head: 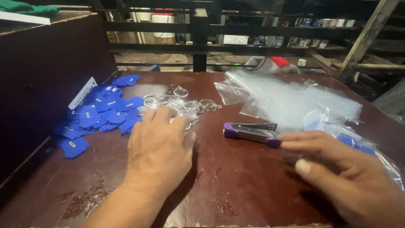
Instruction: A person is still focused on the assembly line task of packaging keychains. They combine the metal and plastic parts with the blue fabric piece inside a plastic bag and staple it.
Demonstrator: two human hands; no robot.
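- Left hand (158,145) lies flat, fingers spread, over clear keyrings (185,104) beside blue shirt cutouts (99,114)
- Right hand (337,169) open, fingertips touching purple stapler (252,131) near plastic bags (291,101)

A small workshop — worn brown counter (236,177) heaped with blue tags (99,112), key rings (183,102), plastic bags (291,101) — rough timber racks (253,29) behind.

Right hand (337,173) motion-blurred, cut off at the right and bottom edges. It covers part of the clear bags (295,101) and blue pieces beneath. Left hand (158,147) hides the near end of the clear keyring cases (185,104); forearm runs out at the bottom edge. Stapler (253,131) tip partly behind the right fingers. Tabletop (236,177) cropped below. Background shelf items too small to tell.
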